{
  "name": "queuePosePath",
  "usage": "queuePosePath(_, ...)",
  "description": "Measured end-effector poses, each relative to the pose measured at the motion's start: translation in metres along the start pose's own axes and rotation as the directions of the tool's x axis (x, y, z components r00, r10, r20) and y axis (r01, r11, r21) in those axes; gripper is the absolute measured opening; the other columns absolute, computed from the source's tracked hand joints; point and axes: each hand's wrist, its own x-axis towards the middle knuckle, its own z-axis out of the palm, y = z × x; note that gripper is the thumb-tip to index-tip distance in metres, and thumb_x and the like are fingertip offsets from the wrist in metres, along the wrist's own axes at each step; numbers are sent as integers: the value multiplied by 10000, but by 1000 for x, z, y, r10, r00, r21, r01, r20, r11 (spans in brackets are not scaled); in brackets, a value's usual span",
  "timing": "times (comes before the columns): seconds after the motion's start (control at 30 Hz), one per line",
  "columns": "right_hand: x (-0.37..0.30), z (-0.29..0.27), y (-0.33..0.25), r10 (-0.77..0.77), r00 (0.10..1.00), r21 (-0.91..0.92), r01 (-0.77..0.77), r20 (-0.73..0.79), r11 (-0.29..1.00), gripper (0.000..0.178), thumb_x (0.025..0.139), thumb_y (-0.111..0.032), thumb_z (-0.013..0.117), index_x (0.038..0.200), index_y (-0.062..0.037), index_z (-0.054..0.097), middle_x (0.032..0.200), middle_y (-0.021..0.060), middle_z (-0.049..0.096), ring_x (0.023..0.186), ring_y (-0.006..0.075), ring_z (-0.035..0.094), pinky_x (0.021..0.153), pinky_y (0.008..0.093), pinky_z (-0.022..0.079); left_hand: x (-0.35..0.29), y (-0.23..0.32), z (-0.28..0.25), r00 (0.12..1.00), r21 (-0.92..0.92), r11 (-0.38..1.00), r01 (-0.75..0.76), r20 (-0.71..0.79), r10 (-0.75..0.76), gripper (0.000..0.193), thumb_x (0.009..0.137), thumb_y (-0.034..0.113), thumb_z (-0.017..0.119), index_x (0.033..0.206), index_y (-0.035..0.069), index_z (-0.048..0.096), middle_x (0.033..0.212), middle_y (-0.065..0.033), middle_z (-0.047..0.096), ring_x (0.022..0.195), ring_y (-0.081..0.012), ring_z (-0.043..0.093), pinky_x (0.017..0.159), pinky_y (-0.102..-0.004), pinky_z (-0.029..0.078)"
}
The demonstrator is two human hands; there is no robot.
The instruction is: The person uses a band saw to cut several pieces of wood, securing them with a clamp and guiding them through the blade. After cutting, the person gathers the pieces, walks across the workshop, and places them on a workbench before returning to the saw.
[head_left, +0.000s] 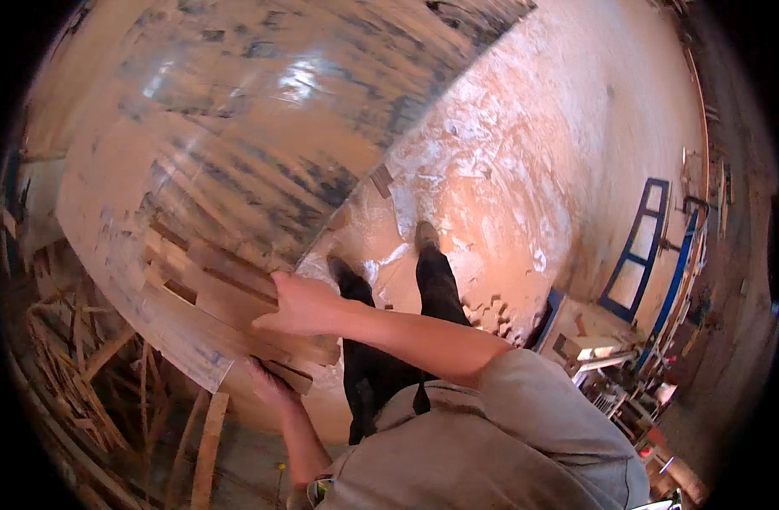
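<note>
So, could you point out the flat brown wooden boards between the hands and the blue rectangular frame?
Flat brown wooden boards (232, 302): head view, broad face of one board.
Blue rectangular frame (634, 257): head view, a crossbar.

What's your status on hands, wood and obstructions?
Right hand gripping wooden pieces. Left hand holding their near side, fingers partly hidden. Wood strips heaped beside table, apart from hands.

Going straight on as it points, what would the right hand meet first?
The stacked wooden boards just left of the right hand; it already seems to touch them, though depth is unclear.
</note>
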Motion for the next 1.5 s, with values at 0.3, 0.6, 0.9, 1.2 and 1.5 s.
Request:
queuePosePath(0.3,-8,9,-5,-94,993,82,100,-75,992,702,760,-488,679,1145,73,504,1112,275,626,1051,396,615,898,440,491,-11,9,4,987,26,987,-161,14,161,556,981,407,487,1330,-25,493,1304,-133,526,1149,-261,527,960,-395,453)
queuePosePath(0.6,-9,22,-13,-75,990,25,78,-117,997,771,733,-500,715,1202,74,506,1283,301,473,1206,441,511,973,466,454,-8,0,-10,972,-175,984,-25,225,65,562,983,441,463,1412,83,408,1337,-94,494,1202,-274,496,982,-416,449)
queuePosePath(0.9,2,25,4,-102,995,115,102,-1,988,919,728,-520,718,1381,26,373,1349,285,410,1194,443,518,988,435,449,42,-46,-46,934,-381,908,171,355,-27,564,986,448,454,1436,114,394,1386,-91,459,1220,-274,477,992,-449,445)
queuePosePath(1.2,-28,9,32,-136,987,282,106,89,953,958,731,-473,734,1428,26,306,1297,285,534,1177,387,558,961,401,461,-20,-28,-20,898,-207,974,91,440,9,563,944,421,523,1370,59,455,1306,-85,520,1174,-254,524,980,-425,459)
queuePosePath(1.5,-140,-37,121,-281,948,492,317,-149,810,973,708,-262,789,1469,-3,241,1364,238,467,1255,308,495,1040,393,406,-87,-48,-8,840,186,982,46,525,-138,561,832,179,636,1331,-5,457,1236,-111,547,1091,-242,568,914,-400,505)
